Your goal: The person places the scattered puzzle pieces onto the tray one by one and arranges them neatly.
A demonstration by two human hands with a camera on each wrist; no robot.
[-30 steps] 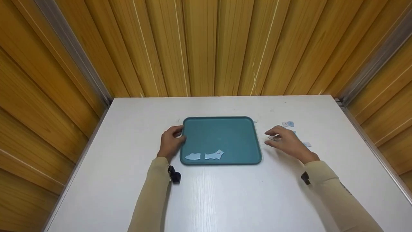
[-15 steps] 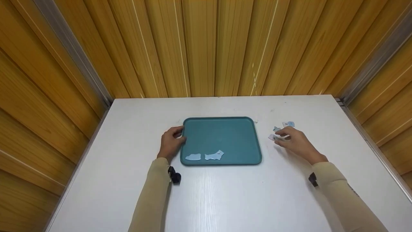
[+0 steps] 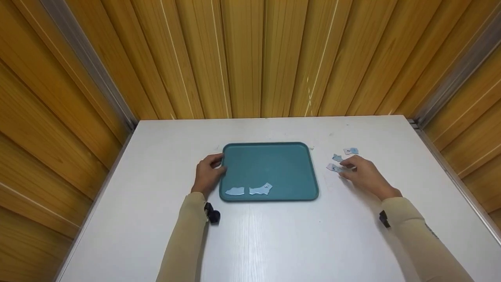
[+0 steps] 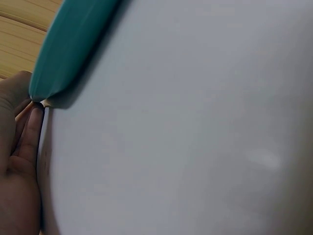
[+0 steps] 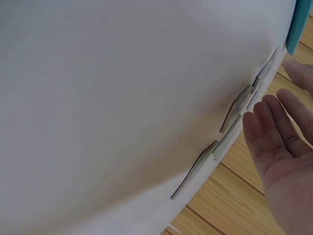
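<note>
My left hand (image 3: 207,172) holds the left edge of a teal tray (image 3: 270,166), thumb at the rim. In the left wrist view its fingers meet the tray's corner (image 4: 73,49). Two flat, irregular light-blue puzzle pieces, a left one (image 3: 235,191) and a right one (image 3: 260,189), lie along the tray's near side. Right of the tray, my right hand (image 3: 367,176) is low over the table, thumb and fingers apart around the end of a pale piece (image 3: 334,167). The right wrist view shows its fingers (image 5: 274,132) loosely extended beside several thin pieces (image 5: 236,107).
A small jagged blue piece (image 3: 337,158) and a white-and-blue piece (image 3: 351,150) lie beyond my right hand. The white table (image 3: 274,243) ends at a wood-patterned wall (image 3: 242,58) behind and panels on both sides.
My right hand has moved right, away from the tray, uncovering the pale piece and the jagged blue one. The left hand and tray stay put.
</note>
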